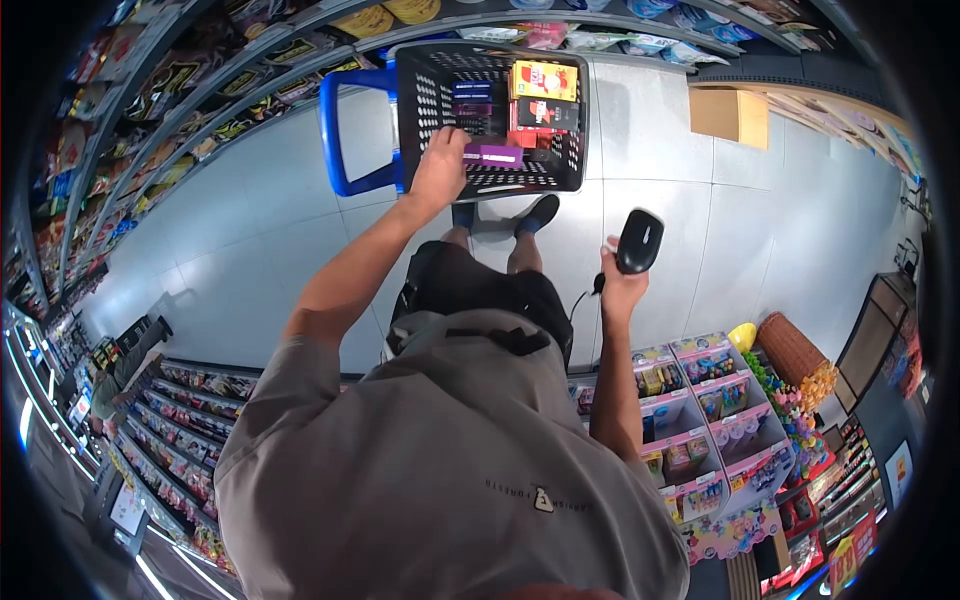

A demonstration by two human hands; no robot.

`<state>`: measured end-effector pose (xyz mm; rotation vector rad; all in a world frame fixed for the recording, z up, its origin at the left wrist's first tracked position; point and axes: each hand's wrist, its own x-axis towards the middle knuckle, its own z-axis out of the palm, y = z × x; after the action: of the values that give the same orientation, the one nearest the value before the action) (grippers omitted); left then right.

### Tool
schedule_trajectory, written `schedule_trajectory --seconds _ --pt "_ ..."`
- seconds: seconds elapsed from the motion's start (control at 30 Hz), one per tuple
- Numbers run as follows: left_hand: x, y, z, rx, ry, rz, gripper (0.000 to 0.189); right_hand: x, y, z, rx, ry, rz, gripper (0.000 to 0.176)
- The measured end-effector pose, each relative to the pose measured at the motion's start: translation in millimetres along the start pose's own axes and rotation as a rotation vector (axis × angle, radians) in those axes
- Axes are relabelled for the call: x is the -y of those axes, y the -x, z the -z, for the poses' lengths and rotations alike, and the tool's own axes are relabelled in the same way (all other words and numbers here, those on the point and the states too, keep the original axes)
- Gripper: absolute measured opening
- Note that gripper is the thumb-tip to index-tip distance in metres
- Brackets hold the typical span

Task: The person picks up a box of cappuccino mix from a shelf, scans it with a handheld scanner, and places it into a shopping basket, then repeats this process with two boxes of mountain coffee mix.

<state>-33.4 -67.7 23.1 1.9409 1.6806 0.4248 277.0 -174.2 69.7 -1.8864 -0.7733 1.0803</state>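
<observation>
One flat purple box [493,155] in the closed left hand [440,170]; black scanner [640,240] in the closed right hand [620,290].

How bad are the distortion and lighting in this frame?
Head view: heavy fisheye, shelves curve along a black rim; light is even, with mild sheen on the floor; left hand, purple box, basket and scanner in the right hand are sharp; frame edges smear.

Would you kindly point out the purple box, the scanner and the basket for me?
purple box [497,155], head view, on its top face.
scanner [640,240], head view, on its black head.
basket [428,95], head view, on its left wall.
</observation>
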Motion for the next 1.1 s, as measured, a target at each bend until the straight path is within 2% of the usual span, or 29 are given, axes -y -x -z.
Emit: schedule_trajectory --seconds 0.13,0.2,0.3,0.37,0.43,0.47,0.5,0.57,0.6,0.63,0.67,0.73,0.8,0.83,0.9,1.0,1.1 --pt "54 -11 -66 0.015 0.003 0.080 0.035 -74 23 43 -0.017 0.186 -0.279 0.022" --pt "67 -15 -89 0.027 0.011 0.150 0.035 -124 43 64 -0.079 0.217 -0.299 0.020" --pt "99 -24 -126 0.114 -0.040 0.194 0.036 -179 69 99 -0.092 0.338 -0.454 0.021" --pt "121 -27 -154 0.172 -0.036 0.213 0.035 -197 83 112 -0.104 0.291 -0.586 0.020" --pt "151 -31 -191 0.205 -0.184 0.182 0.035 -215 98 112 -0.276 0.337 -0.552 0.019" --pt "161 -33 -198 0.288 -0.141 0.216 0.035 -219 104 117 -0.230 0.247 -0.674 0.021" --pt "167 -36 -207 0.296 -0.144 0.219 0.035 -229 113 122 -0.228 0.248 -0.683 0.021" --pt "181 -44 -231 0.338 -0.269 0.235 0.036 -253 133 128 -0.241 0.245 -0.896 0.022" --pt "191 -46 -243 0.346 -0.227 0.274 0.033 -254 139 124 -0.242 0.245 -0.910 0.022" --pt "194 -50 -248 0.359 -0.231 0.274 0.033 -252 145 120 -0.324 0.212 -1.034 0.020" --pt "199 -56 -250 0.351 -0.305 0.196 0.031 -251 150 115 -0.406 0.177 -1.157 0.020" --pt "208 -64 -262 0.291 -0.439 0.094 0.027 -276 172 123 -0.458 0.114 -1.206 0.019" --pt "218 -74 -274 0.360 -0.522 0.084 0.028 -296 192 131 -0.486 -0.026 -1.239 0.020" --pt "222 -80 -279 0.417 -0.599 0.076 0.029 -303 195 130 -0.485 -0.027 -1.248 0.020" --pt "234 -85 -291 0.422 -0.628 0.063 0.023 -303 199 126 -0.494 0.157 -1.186 0.019" --pt "253 -87 -314 0.279 -0.680 0.017 0.015 -303 190 117 -0.514 0.168 -1.220 0.018" --pt "261 -94 -327 0.330 -0.684 0.091 0.015 -321 186 119 -0.471 0.133 -1.208 0.018"
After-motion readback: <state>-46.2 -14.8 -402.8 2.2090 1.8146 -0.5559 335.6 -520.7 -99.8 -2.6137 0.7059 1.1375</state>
